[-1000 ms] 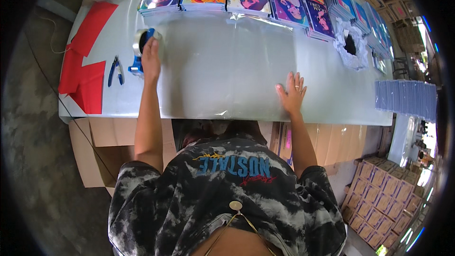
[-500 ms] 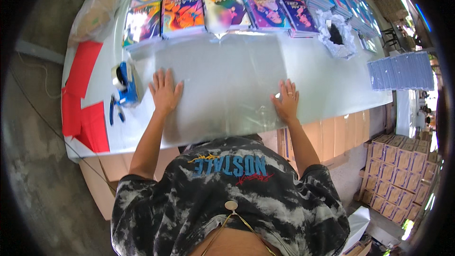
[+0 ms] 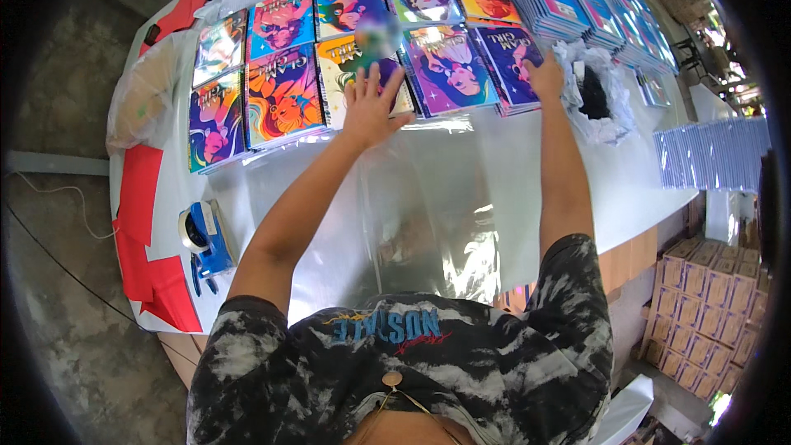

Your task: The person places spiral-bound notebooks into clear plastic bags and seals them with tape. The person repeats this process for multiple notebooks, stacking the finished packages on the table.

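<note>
Two rows of spiral notebooks [image 3: 284, 99] with bright illustrated covers lie in piles across the table. My left hand [image 3: 372, 111] is open, fingers spread, over the near edge of the middle front-row notebook [image 3: 336, 66]. At the right end of that row, my right hand [image 3: 545, 80] closes on the right edge of a dark purple notebook [image 3: 507, 66]; its fingertips are partly hidden. Between them is a notebook with a violet cover [image 3: 449, 70]. Under my forearms a clear plastic sheet [image 3: 412, 206] is spread flat on the white tabletop.
A blue tape dispenser [image 3: 206, 235] stands at left beside red strips [image 3: 140, 198]. Crumpled white plastic with a black bundle [image 3: 592, 91] lies right of my right hand. Blue notebooks [image 3: 550, 2] are stacked behind it, and a long stack [image 3: 713, 155] stands at the right edge. Cartons [image 3: 700, 313] are piled beyond.
Both hands have left the plastic sheet and reached forward to the notebooks, the left to the middle one, the right to the right-end one. The view has shifted, so the table sits lower.
</note>
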A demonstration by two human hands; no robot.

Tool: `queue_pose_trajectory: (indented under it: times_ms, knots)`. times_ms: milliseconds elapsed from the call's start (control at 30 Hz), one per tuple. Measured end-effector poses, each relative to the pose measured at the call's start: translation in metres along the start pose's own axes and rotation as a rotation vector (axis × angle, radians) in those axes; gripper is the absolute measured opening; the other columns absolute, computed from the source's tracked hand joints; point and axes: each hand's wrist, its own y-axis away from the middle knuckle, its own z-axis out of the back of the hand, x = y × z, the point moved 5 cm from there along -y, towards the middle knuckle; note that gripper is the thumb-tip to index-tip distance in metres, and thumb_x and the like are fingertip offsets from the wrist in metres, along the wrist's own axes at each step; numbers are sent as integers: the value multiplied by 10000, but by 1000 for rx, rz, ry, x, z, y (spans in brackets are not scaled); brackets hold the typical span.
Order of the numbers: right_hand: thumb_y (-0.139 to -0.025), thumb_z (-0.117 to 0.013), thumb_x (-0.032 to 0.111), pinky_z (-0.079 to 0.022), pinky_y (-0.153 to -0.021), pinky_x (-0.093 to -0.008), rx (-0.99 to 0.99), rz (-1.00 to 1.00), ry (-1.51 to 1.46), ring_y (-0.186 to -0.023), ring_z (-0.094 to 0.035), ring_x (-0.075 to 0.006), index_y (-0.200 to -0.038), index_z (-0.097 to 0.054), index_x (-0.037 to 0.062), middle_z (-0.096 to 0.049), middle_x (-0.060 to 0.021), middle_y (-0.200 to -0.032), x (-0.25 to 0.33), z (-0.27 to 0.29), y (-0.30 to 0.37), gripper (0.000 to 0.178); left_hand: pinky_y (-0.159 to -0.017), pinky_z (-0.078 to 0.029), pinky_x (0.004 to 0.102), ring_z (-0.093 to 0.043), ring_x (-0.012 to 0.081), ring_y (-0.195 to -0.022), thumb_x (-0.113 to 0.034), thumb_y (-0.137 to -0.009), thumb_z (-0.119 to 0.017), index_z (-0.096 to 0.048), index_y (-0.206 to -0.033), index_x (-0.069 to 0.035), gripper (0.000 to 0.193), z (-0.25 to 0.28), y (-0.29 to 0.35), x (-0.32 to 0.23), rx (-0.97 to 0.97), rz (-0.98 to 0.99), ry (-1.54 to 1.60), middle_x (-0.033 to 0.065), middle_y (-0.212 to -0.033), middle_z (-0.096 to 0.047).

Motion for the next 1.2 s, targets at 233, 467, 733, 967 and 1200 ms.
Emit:
queue_pose_trajectory:
  times_ms: [233,467,733,967,1200]
  knots:
    - [-564,-781,499,-434,-881,-437,111,85,212,-1031,-572,-368,-1067,-627,12,-631,-212,-1028,-15,7,-34,717,-848,-450,292,-585,200,-984,-90,-777,-637,-574,-1168,-141,399,34,61,20,-121,13,402,110,-1057,-622]
    - [-789,-684,46,-422,-732,-203,-41,423,-959,-762,-547,-85,-1030,-579,5,-622,-29,-850,90,140,81,266,-911,-410,370,-528,231,-1020,-212,-807,-585,-501,-1184,-23,430,179,149,118,-902,543,1485,92,-1121,-558]
    - [-759,-640,35,-489,-796,-302,484,809,-1080,-897,-631,-195,-972,-668,3,-672,-112,-956,196,139,235,217,-930,-399,478,-495,290,-1112,-331,-869,-572,-423,-1280,-6,545,293,206,110,-1044,744,981,147,-1240,-498]
    - [-694,-683,75,-304,-1045,-468,442,1169,-549,-1179,-484,-254,-986,-671,168,-589,-31,-1172,181,44,338,307,-916,-419,371,-536,266,-1087,-237,-899,-506,-528,-1217,-43,373,195,154,101,-136,276,1081,109,-1225,-553]
    - [-785,-557,38,-188,-1078,-517,524,719,-205,-1334,-254,-348,-1286,-480,152,-347,-134,-1410,105,-12,368,519,-986,-330,406,-422,327,-1204,-224,-819,-622,-492,-1266,-71,490,73,224,80,-212,554,331,158,-1271,-491]
